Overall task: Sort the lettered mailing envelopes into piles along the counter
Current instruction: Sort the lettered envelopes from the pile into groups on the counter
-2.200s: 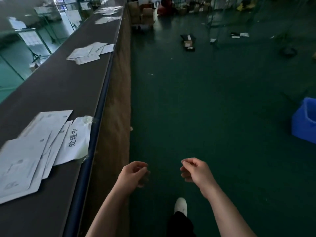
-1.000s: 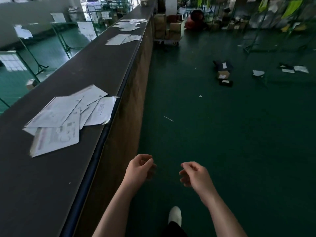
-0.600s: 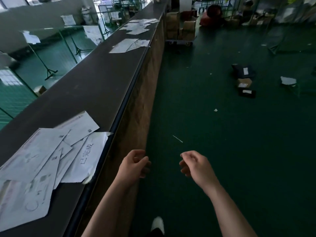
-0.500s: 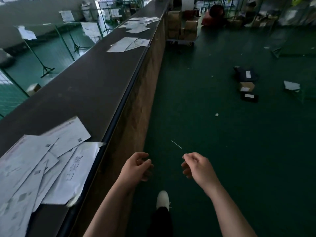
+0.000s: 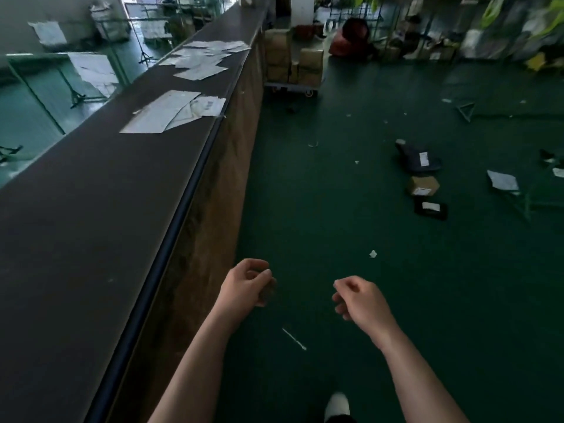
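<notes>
Both hands hang over the green floor [image 5: 335, 227] just to the right of the counter [image 5: 91, 227], and both are empty. The left hand [image 5: 245, 283] has its fingers loosely curled around nothing; the right hand [image 5: 358, 299] is the same, slack and idle. No envelope is being carried.

The envelopes lie further along the counter: a near pile [image 5: 174, 112] close to the counter's right edge, and a far pile [image 5: 204, 58] beyond it (a looser, wider scatter). The stretch of counter nearest the hands shows no paper.

Judging by this, the step in hand is walking the counter's length to reach the next pile. To do it well, keep close to the counter's edge so the left hand can reach a pile without leaning, and read the letter on the top envelope before lifting anything. Some sheets of the near pile sit right at the edge, so draw them inward, away from the floor side.
</notes>
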